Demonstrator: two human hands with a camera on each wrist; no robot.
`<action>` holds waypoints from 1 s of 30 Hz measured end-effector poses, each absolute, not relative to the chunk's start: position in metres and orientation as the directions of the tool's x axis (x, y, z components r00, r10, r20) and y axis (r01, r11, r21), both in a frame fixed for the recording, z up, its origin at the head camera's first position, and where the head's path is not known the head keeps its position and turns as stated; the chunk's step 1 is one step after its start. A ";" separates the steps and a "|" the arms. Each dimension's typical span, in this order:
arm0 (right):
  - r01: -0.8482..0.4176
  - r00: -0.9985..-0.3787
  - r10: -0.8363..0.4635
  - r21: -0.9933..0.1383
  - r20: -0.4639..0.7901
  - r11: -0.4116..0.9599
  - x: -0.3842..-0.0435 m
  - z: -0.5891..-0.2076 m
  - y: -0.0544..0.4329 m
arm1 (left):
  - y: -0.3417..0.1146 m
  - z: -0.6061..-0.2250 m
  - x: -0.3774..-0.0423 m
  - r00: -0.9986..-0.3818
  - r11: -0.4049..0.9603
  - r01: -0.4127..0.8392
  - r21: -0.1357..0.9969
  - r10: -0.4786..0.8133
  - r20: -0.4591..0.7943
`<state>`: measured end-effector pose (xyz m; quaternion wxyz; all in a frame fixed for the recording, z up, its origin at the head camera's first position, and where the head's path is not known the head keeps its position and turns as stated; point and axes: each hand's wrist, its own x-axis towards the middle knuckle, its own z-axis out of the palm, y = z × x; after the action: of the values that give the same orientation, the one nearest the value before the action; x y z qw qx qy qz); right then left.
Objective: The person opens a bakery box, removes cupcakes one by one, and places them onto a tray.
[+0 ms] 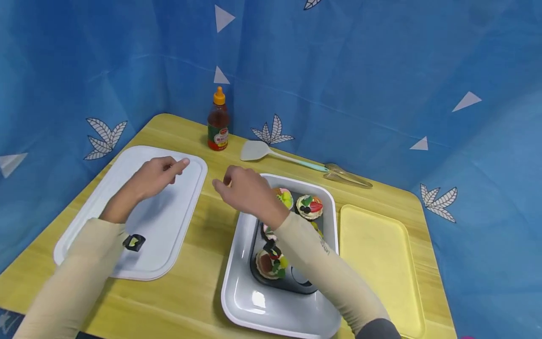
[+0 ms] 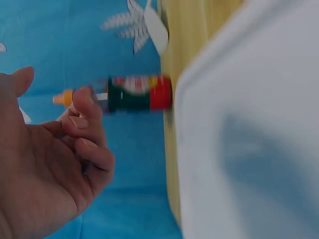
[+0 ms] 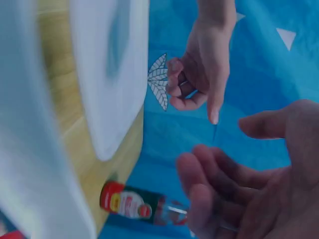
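Note:
My left hand point(image 1: 154, 178) hovers over a white tray point(image 1: 169, 245), its fingers loosely curled around nothing; the left wrist view shows its bare palm. On that tray, by the left sleeve, lies a small dark-wrapped piece point(image 1: 134, 242) with a green middle, like a sushi roll. My right hand point(image 1: 250, 193) hangs above the upper left rim of a deep grey-white tray point(image 1: 258, 306), fingers relaxed and holding nothing. Inside it stands a dark baking pan point(image 1: 289, 284) with several fruit tarts, including one with a strawberry point(image 1: 310, 207). The right forearm covers part of the pan.
A sauce bottle point(image 1: 218, 125) with an orange cap stands upright at the back. Right of it lie a white spatula point(image 1: 258, 150) with a pale green handle and metal tongs point(image 1: 348, 177). A yellow tray point(image 1: 378, 268) occupies the right side. Blue cloth point(image 1: 360, 84) hangs behind.

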<state>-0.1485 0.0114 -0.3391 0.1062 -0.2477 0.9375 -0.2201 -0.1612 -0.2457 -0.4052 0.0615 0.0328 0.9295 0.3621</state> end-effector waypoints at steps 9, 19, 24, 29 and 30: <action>-0.521 -0.850 -0.521 -0.271 0.076 0.809 -0.108 -0.366 0.059 | -0.190 -0.424 -0.135 -0.979 0.700 0.099 0.707 0.195 -0.056; -0.463 -0.867 -0.431 -0.085 0.252 0.882 -0.078 -0.398 0.093 | -0.141 -0.447 -0.102 -0.975 0.739 0.188 0.647 0.222 0.029; -0.436 -0.855 -0.417 0.008 0.309 0.900 -0.066 -0.414 0.102 | -0.126 -0.454 -0.092 -0.978 0.742 0.178 0.646 0.206 0.034; -0.398 -0.866 -0.392 0.045 0.310 0.916 -0.058 -0.426 0.111 | -0.114 -0.456 -0.093 -0.977 0.746 0.189 0.638 0.205 0.049; -0.385 -0.875 -0.383 0.052 0.297 0.921 -0.057 -0.427 0.113 | -0.112 -0.456 -0.094 -0.976 0.749 0.198 0.633 0.211 0.055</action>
<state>-0.0573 0.1131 -0.4272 -0.1523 -0.1983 0.9682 -0.0044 -0.0937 -0.1120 -0.4556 0.0100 0.1094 0.9350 0.3372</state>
